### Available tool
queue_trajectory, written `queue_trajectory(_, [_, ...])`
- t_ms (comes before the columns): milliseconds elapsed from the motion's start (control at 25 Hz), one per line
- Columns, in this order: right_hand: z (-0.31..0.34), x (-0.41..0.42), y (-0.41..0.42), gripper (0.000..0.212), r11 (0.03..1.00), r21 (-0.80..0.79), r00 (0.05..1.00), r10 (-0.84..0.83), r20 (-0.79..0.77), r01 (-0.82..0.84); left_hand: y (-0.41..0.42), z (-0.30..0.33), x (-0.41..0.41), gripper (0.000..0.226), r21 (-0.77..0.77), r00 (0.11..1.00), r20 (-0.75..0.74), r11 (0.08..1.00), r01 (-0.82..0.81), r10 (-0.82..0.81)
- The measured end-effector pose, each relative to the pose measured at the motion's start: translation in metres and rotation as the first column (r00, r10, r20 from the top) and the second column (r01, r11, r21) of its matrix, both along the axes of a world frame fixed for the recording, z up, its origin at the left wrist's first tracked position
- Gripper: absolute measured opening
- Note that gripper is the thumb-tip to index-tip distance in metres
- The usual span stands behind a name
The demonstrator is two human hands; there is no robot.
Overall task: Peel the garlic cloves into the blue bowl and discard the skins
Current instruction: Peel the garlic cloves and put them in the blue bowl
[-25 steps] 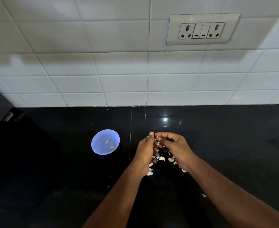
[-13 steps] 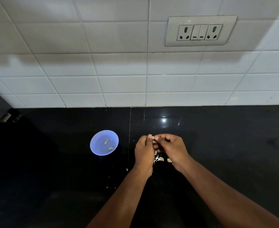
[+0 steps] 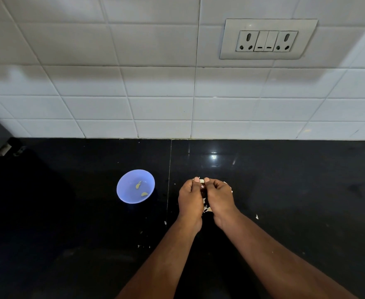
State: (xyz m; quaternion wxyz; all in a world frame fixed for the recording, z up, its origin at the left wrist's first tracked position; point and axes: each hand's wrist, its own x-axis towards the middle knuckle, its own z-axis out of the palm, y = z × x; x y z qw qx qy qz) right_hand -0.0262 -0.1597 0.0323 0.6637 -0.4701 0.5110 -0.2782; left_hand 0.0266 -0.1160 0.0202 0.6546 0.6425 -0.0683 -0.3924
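Head view: left hand [image 3: 190, 199] and right hand [image 3: 220, 198] pinch a garlic clove [image 3: 201, 181].

Both hands right of the blue bowl [image 3: 135, 186], side by side, knuckles up. Left hand [image 3: 190, 200] and right hand [image 3: 220, 198] curled, thumb tips meeting, pinching a garlic clove [image 3: 201, 181]. Forearms converge.

Blue bowl [image 3: 124, 192] upright on counter, two peeled cloves [image 3: 138, 184] inside; skins [image 3: 207, 209] apparently scattered nearby.

Likely a home kitchen: black polished counter [image 3: 285, 190], white tiled backsplash [image 3: 134, 83], wall socket panel [image 3: 267, 39].
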Motion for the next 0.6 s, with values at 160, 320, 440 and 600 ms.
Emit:
queue_trajectory(160, [0.004, -0.002, -0.003, 0.018, 0.977, -0.165, 0.972, 0.1, -0.215, -0.137, 0.0, 0.0, 0.003, 0.037, 0.024, 0.999, 0.021, 0.999, 0.042, -0.042])
queue_trajectory(320, [0.013, -0.013, -0.01, 0.023, 0.956, -0.215, 0.978, 0.177, -0.109, -0.197, -0.001, 0.003, 0.01, 0.036, 0.002, 0.995, 0.084, 0.999, 0.052, -0.052])
queue_trajectory(440, [0.017, -0.017, -0.015, 0.018, 0.939, -0.232, 0.964, 0.226, -0.143, -0.255, 0.0, 0.005, 0.013, 0.034, 0.025, 0.987, 0.149, 0.998, 0.059, -0.062])
queue_trajectory(600, [0.014, -0.017, -0.021, 0.025, 0.932, -0.257, 0.965, 0.229, -0.129, -0.256, -0.001, 0.005, 0.011, 0.033, 0.011, 0.987, 0.146, 0.998, 0.065, -0.066])
